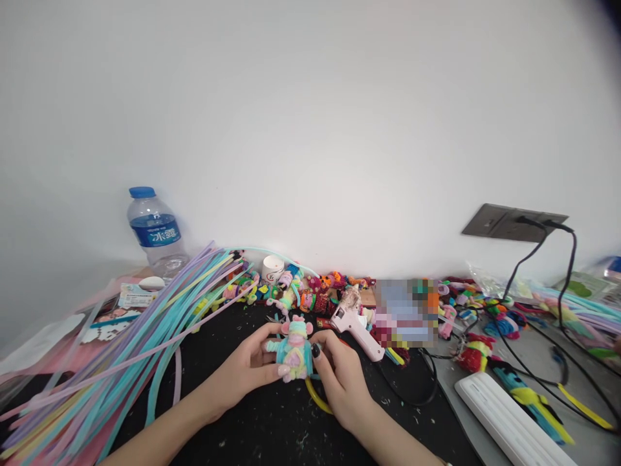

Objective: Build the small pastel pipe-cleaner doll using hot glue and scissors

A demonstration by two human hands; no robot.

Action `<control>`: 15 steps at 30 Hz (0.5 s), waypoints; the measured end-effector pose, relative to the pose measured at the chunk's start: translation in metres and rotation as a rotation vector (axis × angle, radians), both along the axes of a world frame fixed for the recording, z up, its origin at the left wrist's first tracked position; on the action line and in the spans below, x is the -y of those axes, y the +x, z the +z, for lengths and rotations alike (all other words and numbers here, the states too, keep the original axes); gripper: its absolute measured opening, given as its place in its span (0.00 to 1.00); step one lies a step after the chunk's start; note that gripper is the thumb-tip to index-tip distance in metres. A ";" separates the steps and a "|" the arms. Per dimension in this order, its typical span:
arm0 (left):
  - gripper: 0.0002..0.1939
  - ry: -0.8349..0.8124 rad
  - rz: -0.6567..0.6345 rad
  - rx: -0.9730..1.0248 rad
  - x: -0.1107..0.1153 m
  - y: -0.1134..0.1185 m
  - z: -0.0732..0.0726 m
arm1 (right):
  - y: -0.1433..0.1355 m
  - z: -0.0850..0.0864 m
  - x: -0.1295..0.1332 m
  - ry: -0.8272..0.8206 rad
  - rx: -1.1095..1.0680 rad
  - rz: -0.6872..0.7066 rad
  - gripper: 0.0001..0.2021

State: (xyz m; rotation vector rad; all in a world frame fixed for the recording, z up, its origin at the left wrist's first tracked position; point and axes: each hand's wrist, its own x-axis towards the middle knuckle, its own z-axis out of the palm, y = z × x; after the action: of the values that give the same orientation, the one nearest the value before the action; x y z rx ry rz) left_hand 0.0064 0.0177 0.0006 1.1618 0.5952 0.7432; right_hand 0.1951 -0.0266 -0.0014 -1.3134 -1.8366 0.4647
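In the head view, a left hand [242, 369] and a right hand [342, 375], fingers parted only by its width, grip a pastel fuzzy figure [294, 356] between them over a black mat [252, 421]. A pale glue gun [358, 331] lies beyond the right fingers; a yellow loop [316, 400] curves beneath them. Pastel fuzzy stems [160, 323] spread outward of the left fingers.

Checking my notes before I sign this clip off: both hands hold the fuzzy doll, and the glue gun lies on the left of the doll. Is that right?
Not quite: the head view shows the glue gun lying on the right of the fuzzy doll. The left hand and right hand do both hold the doll.
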 end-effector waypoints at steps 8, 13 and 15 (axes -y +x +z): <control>0.25 -0.065 0.083 0.018 -0.002 -0.001 -0.002 | -0.001 -0.004 -0.004 -0.091 -0.042 -0.022 0.10; 0.26 -0.080 0.122 0.014 -0.002 -0.001 -0.001 | -0.001 -0.003 -0.002 -0.065 -0.040 -0.032 0.11; 0.24 -0.112 0.158 0.033 -0.003 -0.001 0.000 | -0.001 -0.003 -0.002 -0.019 -0.059 -0.060 0.11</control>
State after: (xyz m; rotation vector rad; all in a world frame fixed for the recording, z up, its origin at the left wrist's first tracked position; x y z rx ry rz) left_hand 0.0052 0.0208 0.0002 1.0052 0.6976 0.8510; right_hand 0.1946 -0.0250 -0.0044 -1.3496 -1.7429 0.4845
